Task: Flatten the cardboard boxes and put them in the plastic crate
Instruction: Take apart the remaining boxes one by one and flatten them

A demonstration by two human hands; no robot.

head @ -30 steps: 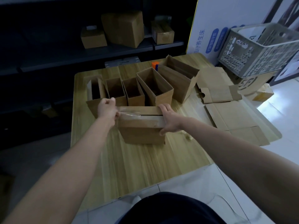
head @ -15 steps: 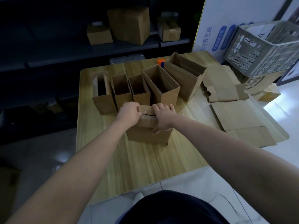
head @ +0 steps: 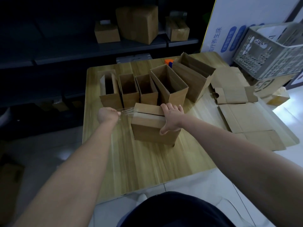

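A closed cardboard box [head: 147, 130] stands on the wooden table [head: 147, 169] in front of me. My right hand [head: 172, 118] lies over the box's right top edge, fingers across the top and thumb down the front. My left hand [head: 108, 114], left of the box, pinches a strip of clear tape [head: 127, 111] that stretches from the box's top seam. Behind the box stands a row of several open boxes [head: 170, 86]. Flattened cardboard [head: 246, 118] lies at the table's right. The grey plastic crate [head: 272, 51] sits at the far right on a cardboard box.
An orange and blue object [head: 169, 62] lies behind the open boxes. Dark shelves at the back hold three closed boxes [head: 137, 23]. A white printed board [head: 232, 22] stands behind the crate. The floor at the left holds dim cardboard pieces.
My left hand, which was at the middle of the box top half a second ago, has pulled left and away, peeling the tape off the seam. My right hand stays on the box.
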